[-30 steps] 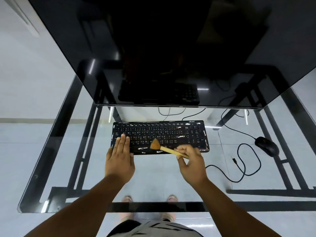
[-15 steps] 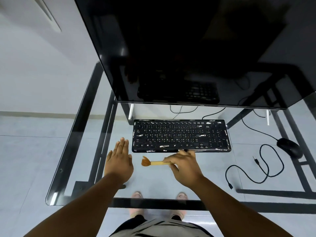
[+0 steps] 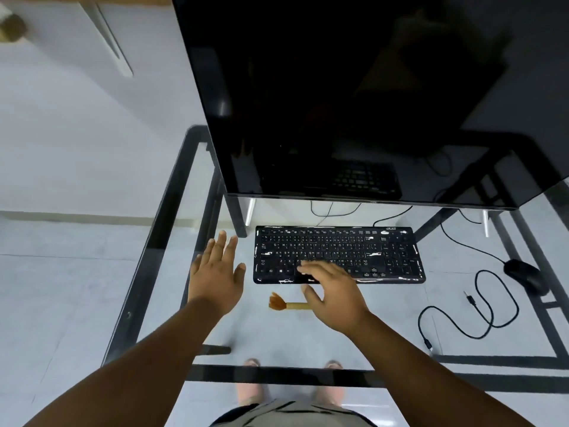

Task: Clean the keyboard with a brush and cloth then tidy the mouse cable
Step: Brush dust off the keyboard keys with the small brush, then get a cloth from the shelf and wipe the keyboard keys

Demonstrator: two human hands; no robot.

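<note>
We see the brush (image 3: 288,304) lying on the glass desk (image 3: 172,211) before the keyboard (image 3: 338,254). Our right hand (image 3: 334,295), fingers spread and holding nothing, covers its handle end; our left hand (image 3: 217,272) hovers flat beside the keyboard. The mouse (image 3: 523,274) and looped cable (image 3: 480,306) lie right, the monitor (image 3: 354,97) behind.

The keyboard (image 3: 338,254) is black and flat, lying square on the glass desk (image 3: 172,229) just in front of the dark monitor (image 3: 354,97), its keys and edges flecked with white smears. Near its front edge lies the brush (image 3: 288,304) — a short, pale wooden handle with a fan of orange-brown bristles pointing left; its handle end is hidden under a hand. The mouse (image 3: 525,274), black and rounded, sits well to the right of the keyboard. Its black cable (image 3: 489,306) sprawls in loose loops on the glass in front of it — the plug end lies free.
</note>
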